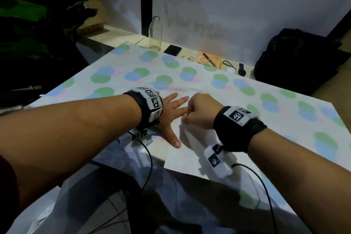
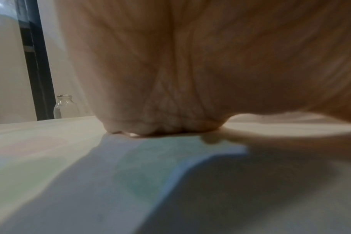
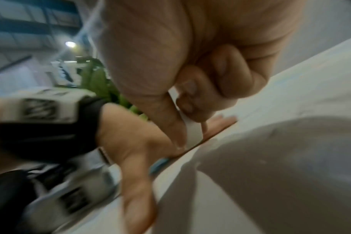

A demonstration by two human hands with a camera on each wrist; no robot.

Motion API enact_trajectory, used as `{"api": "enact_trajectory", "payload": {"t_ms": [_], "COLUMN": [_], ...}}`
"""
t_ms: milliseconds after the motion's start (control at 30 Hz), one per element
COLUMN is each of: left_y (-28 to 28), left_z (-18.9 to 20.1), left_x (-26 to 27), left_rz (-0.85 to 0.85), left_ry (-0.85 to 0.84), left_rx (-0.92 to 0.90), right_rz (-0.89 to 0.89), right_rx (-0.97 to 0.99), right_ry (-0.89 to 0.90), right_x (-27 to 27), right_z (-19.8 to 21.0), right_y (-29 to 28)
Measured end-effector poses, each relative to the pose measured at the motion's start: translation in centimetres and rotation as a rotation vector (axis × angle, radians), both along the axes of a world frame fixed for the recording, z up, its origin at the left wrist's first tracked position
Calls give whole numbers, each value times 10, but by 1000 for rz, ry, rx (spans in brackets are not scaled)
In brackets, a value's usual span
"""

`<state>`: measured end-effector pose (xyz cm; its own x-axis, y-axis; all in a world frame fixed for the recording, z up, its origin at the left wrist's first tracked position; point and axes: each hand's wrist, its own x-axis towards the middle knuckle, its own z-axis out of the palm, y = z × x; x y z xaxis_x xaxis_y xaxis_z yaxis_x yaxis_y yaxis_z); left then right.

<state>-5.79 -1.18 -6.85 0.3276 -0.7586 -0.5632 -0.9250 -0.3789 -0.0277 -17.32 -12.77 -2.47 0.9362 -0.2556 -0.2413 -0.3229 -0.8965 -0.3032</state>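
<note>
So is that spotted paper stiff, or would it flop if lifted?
Probably floppy: the spotted paper bends up in a soft curve where the right hand pinches its edge. Likely light and prone to sliding, since the left hand presses flat on it.

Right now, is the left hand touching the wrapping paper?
Touching. The left wrist view shows the left hand with its palm pressed onto the wrapping paper, no gap at the contact.

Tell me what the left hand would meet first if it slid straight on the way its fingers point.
Likely the right hand, which pinches a fold of the white wrapping paper with blue and green dots. The left hand lies flat on that paper, fingertips nearly at the right knuckles.
</note>
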Motion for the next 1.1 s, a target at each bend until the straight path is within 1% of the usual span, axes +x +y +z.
{"api": "enact_trajectory", "payload": {"t_ms": [67, 100, 133, 233, 267, 333, 400, 467, 533, 600, 667, 767, 833, 933, 1000, 1100], "left_y": [-2, -3, -2, 2, 3, 2, 2, 2, 1, 3, 4, 3, 4, 4, 3, 4], "left_z": [1, 1, 0, -1, -2, -4, -3, -2, -4, -3, -2, -3, -4, -4, -4, -1], "left_x": [-3, -3, -3, -1, 0, 2, 1, -1, -1, 0, 0, 0, 1, 1, 1, 0], "left_rz": [-7, -6, -4, 5, 5, 3, 4, -3, -9, 1, 11, 16, 20, 23, 11, 3], "left_ry": [-22, -23, -15, 24, 28, 30, 15, 0, -4, 15, 30, 35, 39, 43, 35, 37], "left_rx": [8, 6, 1, -42, -50, -49, -39, -38, -47, -61, -72, -80, -86, -68, -74, -72], "right_rz": [53, 32, 4, -172, -186, -154, -54, 20, -3, -104, -165, -173, -190, -247, -272, -297], "right_rx": [11, -9, -57, -190, -192, -115, -31, -2, -33, -90, -137, -94, 7, 150, 122, 42], "right_ry": [12, 8, 3, 10, 3, -25, -20, 22, 0, -29, -15, -16, -94, -221, -259, -249], "right_x": [-7, -3, 4, 22, 23, 19, 8, -5, -5, 8, 20, 21, 8, -25, -50, -82], "right_z": [-8, -10, -11, -5, -3, 2, -2, -13, -19, -19, -14, -9, -5, 1, 1, -7], "right_y": [16, 14, 6, -31, -38, -34, -16, 0, -5, -23, -38, -44, -48, -63, -75, -88]}}
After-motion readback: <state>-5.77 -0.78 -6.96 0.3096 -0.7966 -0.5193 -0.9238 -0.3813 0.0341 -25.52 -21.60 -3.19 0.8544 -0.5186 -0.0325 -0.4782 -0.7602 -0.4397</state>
